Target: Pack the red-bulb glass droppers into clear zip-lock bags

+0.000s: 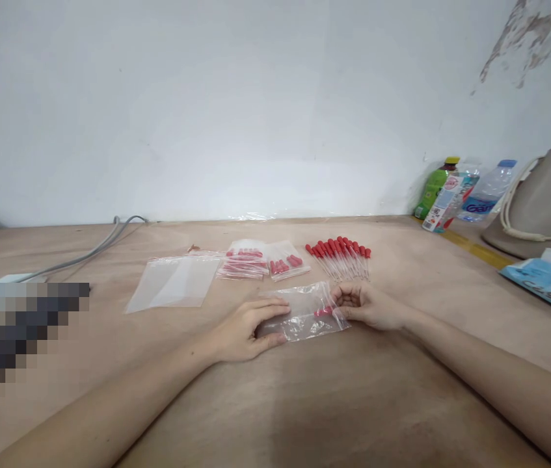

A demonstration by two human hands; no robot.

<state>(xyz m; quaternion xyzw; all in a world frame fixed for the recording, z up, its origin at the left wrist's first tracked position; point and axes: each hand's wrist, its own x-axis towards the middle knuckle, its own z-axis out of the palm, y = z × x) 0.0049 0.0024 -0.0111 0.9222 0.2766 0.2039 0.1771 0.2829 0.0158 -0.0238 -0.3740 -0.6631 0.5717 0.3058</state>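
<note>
Bag (299, 322) of clear, creased plastic lies flat on the desk (363, 396) between the person's two hands. Left hand (253, 328): fingers and thumb spread wide, resting on the bag's left end. Right hand (363, 305): fingers curled and narrow at the right end; from where I stand, I cannot tell what they pinch. A red bulb (322, 311) shows through the film beside the right thumb.

Surrounding items: droppers (346, 261), slender and transparent with rounded red tops, fan out just beyond the right hand. To their left sit bags showing red bulbs (282, 266), a stacked pile of similar packs (241, 268), and flat, translucent sheet-like bags (172, 286). A smooth grey cable (80, 252) curves across the far left.

Right side, well apart from the hands: a green bottle (431, 188) with yellow cap, a slim printed box (443, 201), a clear bottle (484, 195) with blue cap, a beige drawstring bag (546, 195) and a glossy blue packet (543, 286). Yellow tape (475, 249) strips the desk's matt brown covering.
</note>
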